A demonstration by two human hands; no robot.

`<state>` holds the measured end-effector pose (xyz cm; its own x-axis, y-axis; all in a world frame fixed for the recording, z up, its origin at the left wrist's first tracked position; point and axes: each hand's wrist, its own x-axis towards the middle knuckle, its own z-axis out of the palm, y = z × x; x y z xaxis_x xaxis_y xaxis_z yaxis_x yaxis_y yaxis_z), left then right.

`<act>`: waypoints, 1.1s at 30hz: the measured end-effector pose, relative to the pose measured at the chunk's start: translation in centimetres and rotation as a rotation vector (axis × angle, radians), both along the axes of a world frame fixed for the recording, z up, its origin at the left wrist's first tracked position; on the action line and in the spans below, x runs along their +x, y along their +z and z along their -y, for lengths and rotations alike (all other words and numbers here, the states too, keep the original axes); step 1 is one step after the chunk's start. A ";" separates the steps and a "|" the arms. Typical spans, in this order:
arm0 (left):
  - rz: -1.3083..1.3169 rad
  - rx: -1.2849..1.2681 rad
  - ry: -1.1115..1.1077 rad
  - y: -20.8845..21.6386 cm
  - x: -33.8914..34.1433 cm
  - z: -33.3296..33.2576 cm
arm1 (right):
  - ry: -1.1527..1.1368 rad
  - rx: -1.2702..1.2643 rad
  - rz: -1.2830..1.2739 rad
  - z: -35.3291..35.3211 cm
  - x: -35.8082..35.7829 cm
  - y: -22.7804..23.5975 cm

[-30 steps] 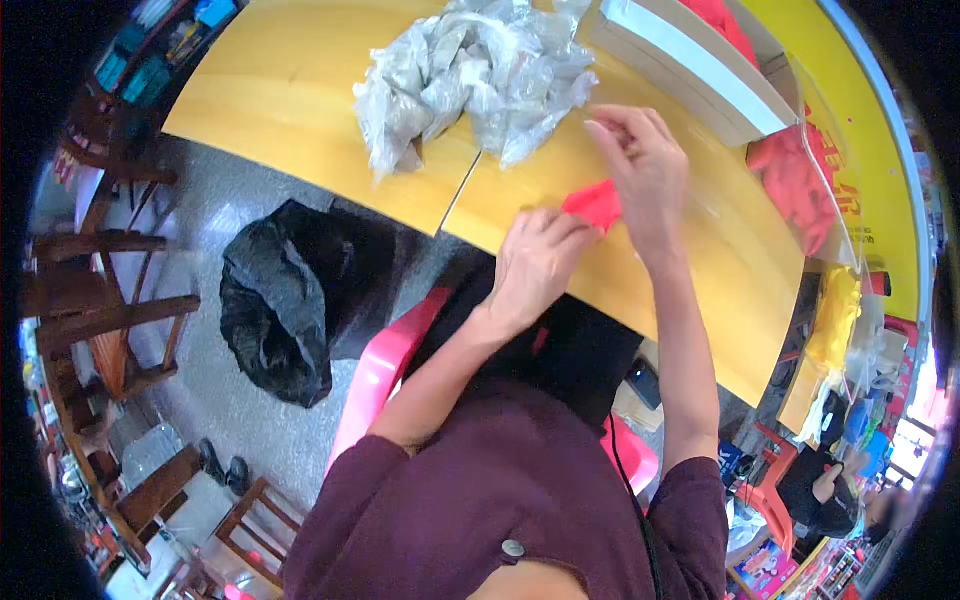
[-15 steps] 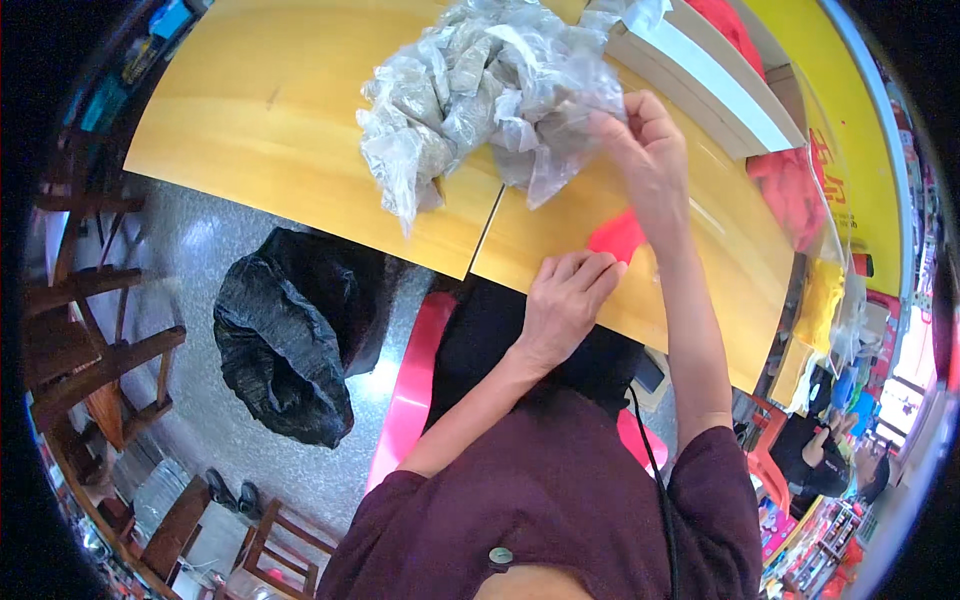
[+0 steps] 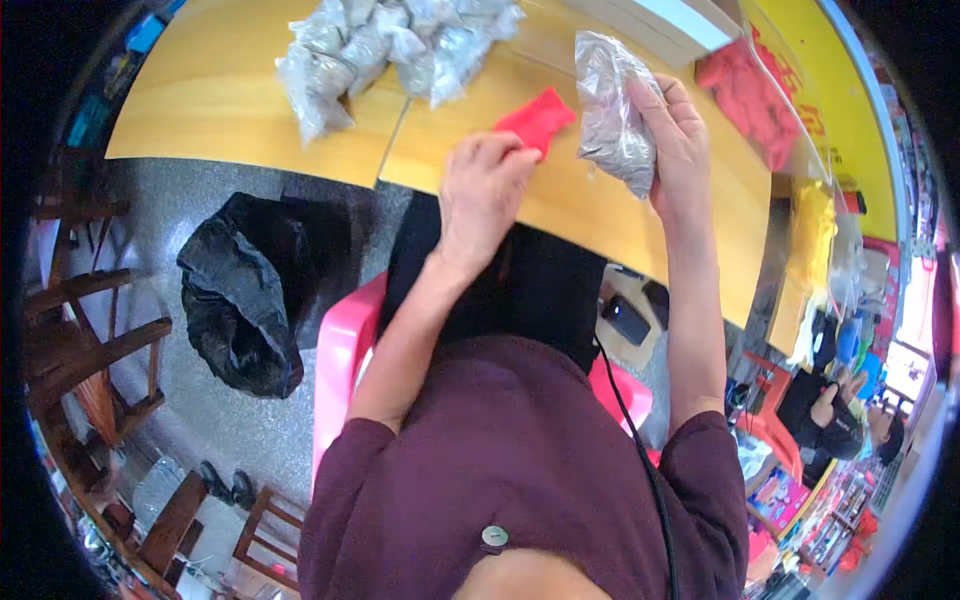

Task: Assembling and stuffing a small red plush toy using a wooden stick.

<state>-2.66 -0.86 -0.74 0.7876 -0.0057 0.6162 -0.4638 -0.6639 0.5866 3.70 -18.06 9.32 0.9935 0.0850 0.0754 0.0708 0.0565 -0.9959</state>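
My right hand (image 3: 682,145) holds up a clear plastic bag (image 3: 612,118) of grey-brown filling, thumb in front and fingers curled behind it. To its left, my left hand (image 3: 482,190) pinches a small red fabric piece (image 3: 541,118), perhaps a pouch, over the wooden table (image 3: 230,90). A heap of similar filled clear bags (image 3: 400,45) lies on the table beyond and to the left of that hand. What exactly fills the bags I cannot make out.
A cardboard box (image 3: 640,35) stands at the far right, with a pile of red fabric (image 3: 748,100) beside it. A black plastic sack (image 3: 245,300) sits on the floor at left, near wooden chairs (image 3: 95,320). Another person (image 3: 830,415) is off to the right.
My right hand has lifted one filled bag away from the heap and now holds it apart. The left hand has brought the red fabric forward and raised it. The view has shifted rightward.
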 end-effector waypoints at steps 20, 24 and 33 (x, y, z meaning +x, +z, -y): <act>-0.054 0.251 -0.284 3.1 -0.1 5.3 | -0.183 -1.072 0.454 6.7 -8.5 -5.0; -0.111 0.284 -0.337 2.9 2.1 6.7 | -0.165 -1.036 0.533 7.4 -7.1 -5.9; -0.277 0.104 -0.476 4.1 5.4 9.2 | -0.124 -0.096 -0.125 9.9 -5.0 -4.5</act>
